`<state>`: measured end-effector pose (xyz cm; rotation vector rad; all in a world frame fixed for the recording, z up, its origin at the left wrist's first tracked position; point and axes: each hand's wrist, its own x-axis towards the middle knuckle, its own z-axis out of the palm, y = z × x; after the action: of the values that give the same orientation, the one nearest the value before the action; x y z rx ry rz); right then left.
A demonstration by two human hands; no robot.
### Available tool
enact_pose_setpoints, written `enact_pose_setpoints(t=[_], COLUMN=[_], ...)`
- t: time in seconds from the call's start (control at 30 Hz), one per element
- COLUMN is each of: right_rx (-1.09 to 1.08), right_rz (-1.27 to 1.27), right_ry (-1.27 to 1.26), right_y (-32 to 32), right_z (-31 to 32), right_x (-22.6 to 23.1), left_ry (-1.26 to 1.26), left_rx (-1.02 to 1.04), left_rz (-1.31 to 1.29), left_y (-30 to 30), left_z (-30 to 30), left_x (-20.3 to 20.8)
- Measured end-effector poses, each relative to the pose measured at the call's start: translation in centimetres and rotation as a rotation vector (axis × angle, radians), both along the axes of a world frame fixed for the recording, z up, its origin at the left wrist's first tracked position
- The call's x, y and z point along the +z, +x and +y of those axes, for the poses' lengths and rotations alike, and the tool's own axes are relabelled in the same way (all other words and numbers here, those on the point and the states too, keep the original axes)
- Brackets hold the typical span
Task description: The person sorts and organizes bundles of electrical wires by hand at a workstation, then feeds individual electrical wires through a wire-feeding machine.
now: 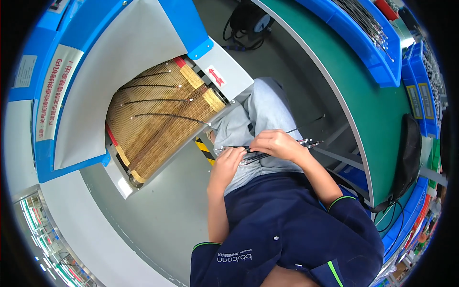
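My left hand (pixel 225 165) and my right hand (pixel 278 144) are close together above my lap, fingers pinched on thin black cables. One black cable (pixel 306 124) sticks out past my right hand, toward the green table. A bundle of similar cables (pixel 260 156) with small metal ends lies across my thighs, under and between my hands; how many of them the fingers hold is hidden. Ahead to the left, several black cables (pixel 162 100) lie apart, roughly side by side, on the brown mesh conveyor belt (pixel 158 143).
The belt comes out of a blue and white machine (pixel 119 62) whose corner plate (pixel 224 71) reaches near my knee. To the right curves a green table (pixel 354 110) with a blue bin (pixel 368 43) of cables and a black bag (pixel 407 158). A black coiled cord (pixel 246 24) sits beneath.
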<state>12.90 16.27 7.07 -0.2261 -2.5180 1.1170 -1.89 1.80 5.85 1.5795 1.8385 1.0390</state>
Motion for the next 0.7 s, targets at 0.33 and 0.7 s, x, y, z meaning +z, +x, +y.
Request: enact_pose_setpoints(t=[0.33,0.7], right_rx=[0.094,0.067], right_rz=[0.075,0.069], right_ry=[0.008,-0.196], right_y=[0.07,0.01], right_z=[-0.11,-0.21], right_x=[-0.13,-0.47], left_ry=[-0.228,0.048], left_rx=[-0.1,-0.054], left_rz=[-0.194,0.092], left_y=[-0.27,0.0], left_z=[0.11,0.22], left_x=[0.65,0.94])
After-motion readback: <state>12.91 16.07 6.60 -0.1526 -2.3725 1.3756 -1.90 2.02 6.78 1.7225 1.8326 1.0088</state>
